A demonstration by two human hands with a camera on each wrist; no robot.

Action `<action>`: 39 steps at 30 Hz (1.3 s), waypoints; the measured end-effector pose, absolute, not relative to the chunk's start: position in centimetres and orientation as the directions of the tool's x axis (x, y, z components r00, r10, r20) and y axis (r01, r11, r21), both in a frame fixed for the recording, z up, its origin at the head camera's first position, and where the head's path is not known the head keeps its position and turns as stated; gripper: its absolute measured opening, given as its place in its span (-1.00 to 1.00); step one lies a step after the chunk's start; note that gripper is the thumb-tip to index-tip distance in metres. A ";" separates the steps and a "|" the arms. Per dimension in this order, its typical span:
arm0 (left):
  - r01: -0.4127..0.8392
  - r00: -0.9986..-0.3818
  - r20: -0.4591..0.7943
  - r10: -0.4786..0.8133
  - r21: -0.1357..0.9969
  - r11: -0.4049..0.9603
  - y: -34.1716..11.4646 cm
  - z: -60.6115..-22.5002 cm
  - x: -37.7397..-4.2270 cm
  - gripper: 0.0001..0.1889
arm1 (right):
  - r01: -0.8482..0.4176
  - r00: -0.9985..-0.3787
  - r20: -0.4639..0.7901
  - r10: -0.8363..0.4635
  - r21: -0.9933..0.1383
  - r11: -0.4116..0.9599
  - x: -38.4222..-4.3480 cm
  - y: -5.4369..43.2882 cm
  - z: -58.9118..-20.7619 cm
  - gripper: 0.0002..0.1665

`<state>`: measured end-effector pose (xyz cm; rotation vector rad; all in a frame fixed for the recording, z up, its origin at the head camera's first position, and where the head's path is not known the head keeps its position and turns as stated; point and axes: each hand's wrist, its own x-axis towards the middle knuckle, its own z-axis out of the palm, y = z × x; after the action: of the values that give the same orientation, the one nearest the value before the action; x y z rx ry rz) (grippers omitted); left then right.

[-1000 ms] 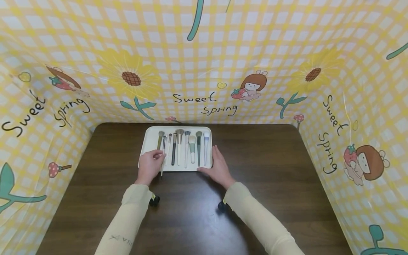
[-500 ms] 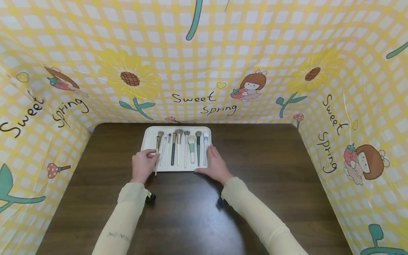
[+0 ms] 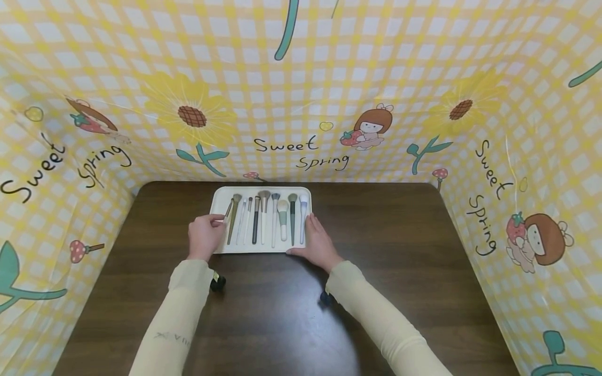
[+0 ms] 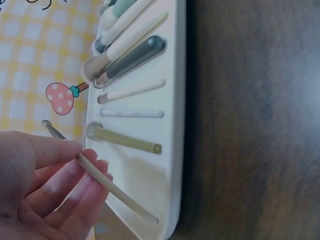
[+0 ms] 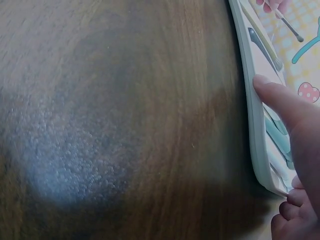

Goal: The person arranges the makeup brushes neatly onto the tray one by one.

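Observation:
Between thumb and fingers of my left hand (image 3: pixel 205 235) is a thin makeup brush (image 4: pixel 117 191) with a pale handle, slanted over the left end of a white tray (image 3: pixel 219 200). The handle's tip overlaps the tray in the left wrist view. A row of several makeup brushes lies in the tray; an olive-handled brush (image 4: pixel 125 139) is nearest that hand. My right hand (image 3: pixel 321 245) holds the tray's near right corner, thumb on the front rim, fingers along the right side. A lilac-white brush (image 3: pixel 303 219) lies just inside that side.
The tray stands at the back of a dark brown wooden table (image 3: pixel 277 313). Behind and on both sides hangs a yellow checked cloth (image 3: pixel 301 94) with flowers and lettering, close to the table's back edge.
My left hand has moved left with the thin brush, from beside the other brushes to left of the olive one. The brush has tilted. My right hand has stayed at the tray's corner.

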<state>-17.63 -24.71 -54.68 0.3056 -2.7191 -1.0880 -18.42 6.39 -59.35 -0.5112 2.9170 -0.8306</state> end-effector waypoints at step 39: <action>-0.294 -0.952 -0.085 -0.294 0.512 0.807 -26.7 -56.5 -22.6 -0.68 | -0.264 -0.947 0.003 -0.322 -0.582 0.769 -18.2 6.4 -59.1 0.49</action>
<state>-22.61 -26.74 -56.49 0.4862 -2.9873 -0.8471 -18.18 6.39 -59.11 -0.4758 2.8635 -0.9195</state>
